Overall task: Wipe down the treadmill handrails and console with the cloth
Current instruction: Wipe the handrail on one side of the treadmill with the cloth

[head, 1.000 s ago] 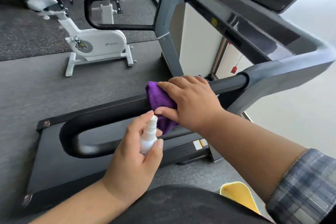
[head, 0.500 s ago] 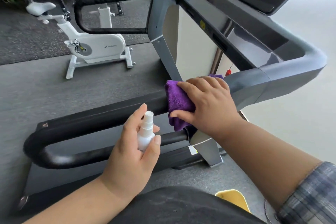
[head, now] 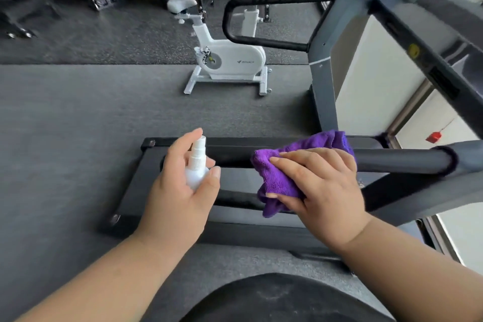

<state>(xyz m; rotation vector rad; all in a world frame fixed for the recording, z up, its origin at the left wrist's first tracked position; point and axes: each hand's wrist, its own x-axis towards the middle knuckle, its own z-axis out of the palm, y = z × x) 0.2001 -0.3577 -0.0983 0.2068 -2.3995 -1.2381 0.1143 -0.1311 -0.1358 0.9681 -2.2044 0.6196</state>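
cloth (head: pixel 281 178) slid left along black handrail (head: pixel 400 162), right hand (head: pixel 318 180) gripping; grey gym floor (head: pixel 78 117)

purple cloth (head: pixel 281 178), white spray bottle (head: pixel 196 167), black handrail (head: pixel 400 160)

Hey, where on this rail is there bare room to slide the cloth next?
Free: the rail between the right hand on the cloth and the grey upright joint. Crowded: leftward, the left hand holding the spray bottle sits in front of the rail's bend.
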